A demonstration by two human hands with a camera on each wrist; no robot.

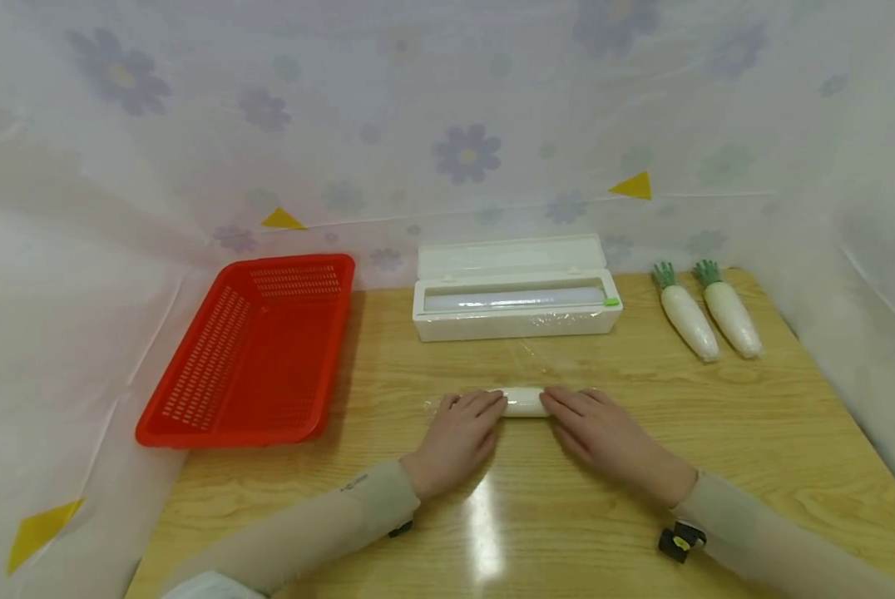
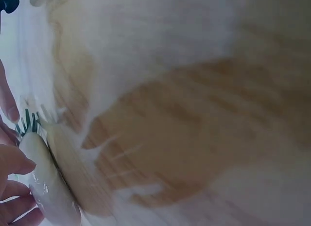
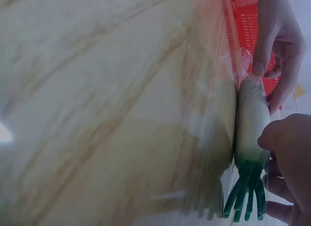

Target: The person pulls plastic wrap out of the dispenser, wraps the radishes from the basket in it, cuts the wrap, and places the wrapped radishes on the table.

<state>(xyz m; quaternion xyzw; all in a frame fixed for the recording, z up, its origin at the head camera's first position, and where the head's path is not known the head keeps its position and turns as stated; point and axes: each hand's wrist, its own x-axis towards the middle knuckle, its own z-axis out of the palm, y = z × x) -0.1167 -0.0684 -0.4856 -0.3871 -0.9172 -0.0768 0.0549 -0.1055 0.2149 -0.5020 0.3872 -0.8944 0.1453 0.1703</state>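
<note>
A white radish (image 1: 523,403) with a short green leaf top (image 3: 249,189) lies crosswise on the table, clear plastic wrap about it. My left hand (image 1: 462,433) holds its left end, fingers over the top and thumb on the near side. The leafy end at the right is held the same way by my right hand (image 1: 605,433), whose fingers hide the leaves in the head view. Behind them stands a white cling film box (image 1: 518,326), lid up, with a roll (image 1: 515,299) inside. A thin sheet of film stretches from the box toward the radish.
A red plastic basket (image 1: 268,437) sits at the left of the wooden table (image 1: 567,541). Two more white radishes (image 1: 689,323) with green tops lie at the back right. Flower-printed sheeting (image 1: 373,108) hangs behind the table and along both sides.
</note>
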